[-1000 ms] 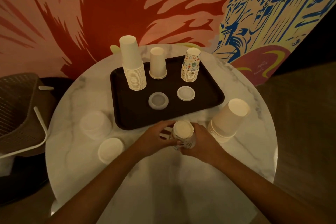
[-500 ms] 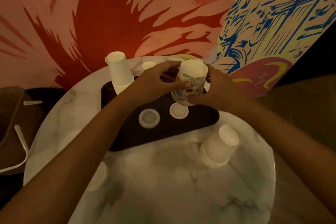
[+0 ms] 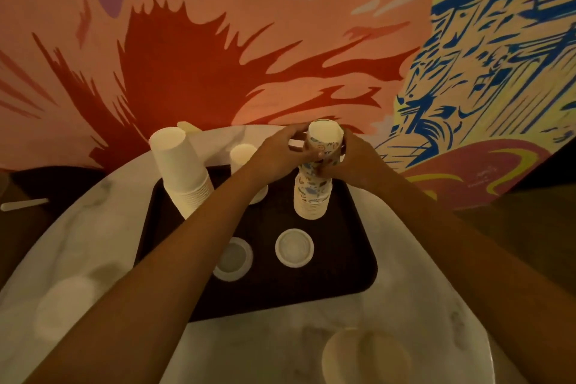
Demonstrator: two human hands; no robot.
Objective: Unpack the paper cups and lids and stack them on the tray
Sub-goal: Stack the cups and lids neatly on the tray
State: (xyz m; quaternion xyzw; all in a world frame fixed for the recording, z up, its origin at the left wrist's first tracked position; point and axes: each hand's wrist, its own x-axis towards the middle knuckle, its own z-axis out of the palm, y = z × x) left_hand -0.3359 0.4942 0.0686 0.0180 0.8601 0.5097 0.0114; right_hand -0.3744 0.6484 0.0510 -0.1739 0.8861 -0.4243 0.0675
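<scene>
You stand over a round marble table (image 3: 405, 305) with a dark tray (image 3: 327, 284) on it.
The tall white cup stack (image 3: 184, 171) stands at the tray's far left and the patterned cup stack (image 3: 311, 196) at its far right. Your left hand (image 3: 280, 153) and right hand (image 3: 358, 159) curl round the patterned cups (image 3: 325, 143) at its top. Two lids (image 3: 294, 248) lie nearer you.

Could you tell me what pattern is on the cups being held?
The held paper cups are white with small multicoloured doodles, mostly blue; head view.
</scene>
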